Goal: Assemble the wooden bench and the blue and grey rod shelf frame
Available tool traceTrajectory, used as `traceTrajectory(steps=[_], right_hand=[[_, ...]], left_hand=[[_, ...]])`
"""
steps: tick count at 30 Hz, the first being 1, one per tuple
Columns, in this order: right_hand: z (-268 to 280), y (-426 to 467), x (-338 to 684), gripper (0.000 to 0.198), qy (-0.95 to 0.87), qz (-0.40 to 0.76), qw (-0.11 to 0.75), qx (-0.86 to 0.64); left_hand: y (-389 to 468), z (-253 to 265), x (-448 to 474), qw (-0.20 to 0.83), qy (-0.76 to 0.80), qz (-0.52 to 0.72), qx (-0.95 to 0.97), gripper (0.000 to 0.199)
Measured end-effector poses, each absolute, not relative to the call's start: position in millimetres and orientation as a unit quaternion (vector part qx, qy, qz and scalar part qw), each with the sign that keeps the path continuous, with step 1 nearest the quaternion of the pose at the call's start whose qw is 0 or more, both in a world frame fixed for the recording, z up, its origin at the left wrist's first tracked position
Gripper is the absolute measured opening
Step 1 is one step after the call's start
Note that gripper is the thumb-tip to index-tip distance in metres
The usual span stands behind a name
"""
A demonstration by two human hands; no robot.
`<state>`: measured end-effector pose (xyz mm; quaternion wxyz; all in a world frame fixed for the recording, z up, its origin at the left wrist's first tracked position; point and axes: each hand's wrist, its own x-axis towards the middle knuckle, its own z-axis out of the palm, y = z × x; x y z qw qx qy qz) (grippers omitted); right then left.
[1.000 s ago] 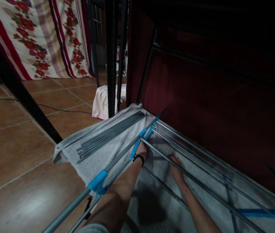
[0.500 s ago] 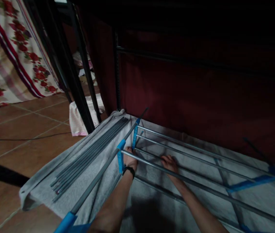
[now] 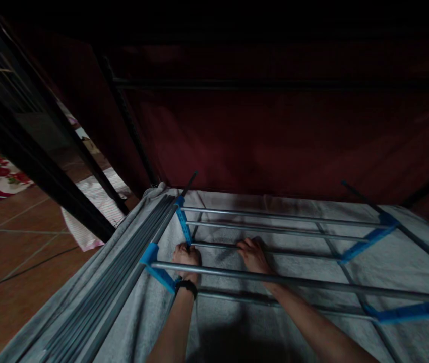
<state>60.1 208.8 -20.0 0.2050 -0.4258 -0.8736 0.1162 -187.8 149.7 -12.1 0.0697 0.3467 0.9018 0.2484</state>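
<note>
A rack of grey metal tubes joined by blue plastic brackets lies on a grey cloth. My left hand [image 3: 186,259], with a dark band at the wrist, is closed around the lower end of the far left blue bracket [image 3: 183,224], where a thin metal tube [image 3: 214,245] meets it. Farther right along this same tube, my right hand [image 3: 254,257] has its fingers curled over it. Both forearms reach in beneath the thicker front tube [image 3: 237,273]. The near left blue bracket [image 3: 157,267] is beside my left wrist. My palms and the gripped joint are partly hidden.
A bundle of loose grey tubes [image 3: 112,272] lies left of the rack on the grey cloth [image 3: 293,333]. Behind hangs a dark red cloth [image 3: 255,141]. Dark metal posts [image 3: 48,166] stand at left, near a striped cloth [image 3: 97,196] on the tiled floor. Blue brackets [image 3: 369,242] join the tubes at right.
The view has turned right, bringing more of the rack's right end into sight. Both hands remain at the same tube, the left at the bracket end.
</note>
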Motion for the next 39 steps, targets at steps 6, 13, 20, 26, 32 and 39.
traceTrajectory(steps=[6,13,20,26,32,39], right_hand=[[-19,210,58,0.022,-0.871,0.111,0.2,-0.435],[-22,209,58,0.017,-0.859,0.136,0.203,-0.449],[-22,212,55,0.017,-0.855,0.151,0.19,-0.458],[-19,209,56,0.017,-0.852,0.148,0.183,-0.467],[-16,209,55,0.017,-0.859,0.144,0.176,-0.459],[-11,207,55,0.02,-0.864,0.132,0.17,-0.456]], left_hand=[[150,-10,-188,0.065,0.903,0.239,0.35,0.027],[153,-14,-189,0.059,0.906,0.239,0.344,0.029],[152,-14,-189,0.062,0.906,0.239,0.344,0.03],[153,-15,-189,0.058,0.907,0.234,0.344,0.029],[152,-15,-189,0.057,0.905,0.233,0.352,0.03],[151,-13,-190,0.063,0.902,0.239,0.354,0.032]])
